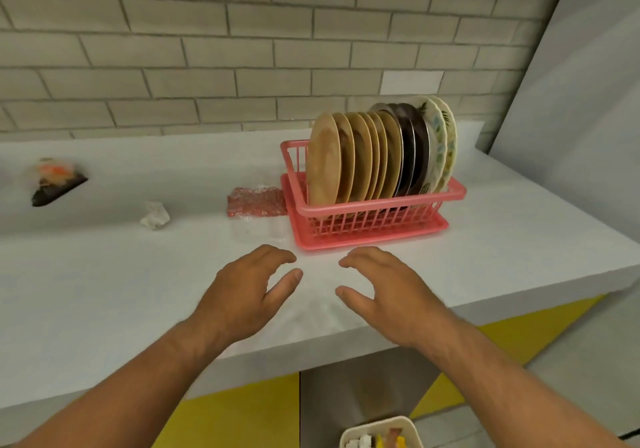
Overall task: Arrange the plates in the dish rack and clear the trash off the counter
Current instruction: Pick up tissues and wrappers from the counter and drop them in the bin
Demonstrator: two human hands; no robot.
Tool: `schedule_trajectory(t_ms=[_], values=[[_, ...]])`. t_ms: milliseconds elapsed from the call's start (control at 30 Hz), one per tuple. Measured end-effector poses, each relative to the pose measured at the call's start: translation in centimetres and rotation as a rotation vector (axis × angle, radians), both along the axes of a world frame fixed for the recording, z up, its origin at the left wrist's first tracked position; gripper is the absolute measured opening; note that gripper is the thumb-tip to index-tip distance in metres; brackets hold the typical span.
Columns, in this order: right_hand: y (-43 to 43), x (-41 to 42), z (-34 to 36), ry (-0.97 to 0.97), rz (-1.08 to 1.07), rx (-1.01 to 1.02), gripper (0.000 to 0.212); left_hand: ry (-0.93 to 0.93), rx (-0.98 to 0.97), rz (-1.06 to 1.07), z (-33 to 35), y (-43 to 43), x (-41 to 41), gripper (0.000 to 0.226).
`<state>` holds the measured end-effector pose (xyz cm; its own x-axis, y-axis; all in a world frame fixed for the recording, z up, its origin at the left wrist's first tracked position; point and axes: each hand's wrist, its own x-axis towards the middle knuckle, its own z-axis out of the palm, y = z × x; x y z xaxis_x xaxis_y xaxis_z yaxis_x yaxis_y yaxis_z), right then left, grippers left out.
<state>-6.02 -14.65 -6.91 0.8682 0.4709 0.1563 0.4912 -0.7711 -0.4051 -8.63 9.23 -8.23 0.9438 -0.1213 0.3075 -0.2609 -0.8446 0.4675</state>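
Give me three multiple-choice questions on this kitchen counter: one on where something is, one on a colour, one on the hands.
1. Where is the red wrapper? A. On the counter, left of the dish rack. B. Inside the rack. C. On the floor.
2. Dish rack colour? A. Blue. B. Pink. C. Green.
3. The left hand and right hand are: A. clenched. B. holding a cup. C. open, empty.
Answers: 1 A, it lies by the rack's left end; 2 B, its bars are pink; 3 C, both relaxed, holding nothing.
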Motion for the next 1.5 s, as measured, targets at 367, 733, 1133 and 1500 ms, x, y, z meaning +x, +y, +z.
schedule_trajectory(t_ms=[367,733,1133,1500], values=[[8.3,6.9,1.4,0.016,0.178,-0.002,0.049,-0.087,-0.054,0.109,1.3,5.5,6.4,0.051],[17.6,12.6,-1.9,0.032,0.176,-0.077,0.052,-0.025,-0.040,0.156,-1.1,14.4,10.0,0.042],[24.7,20.1,-6.8,0.168,0.013,-0.259,0.071,0.015,0.062,0.164,-4.0,24.2,12.5,0.028],[25.4,19.6,-8.7,-0.073,-0.166,-0.333,0.055,0.392,0.269,0.298,-5.7,29.5,19.6,0.081]])
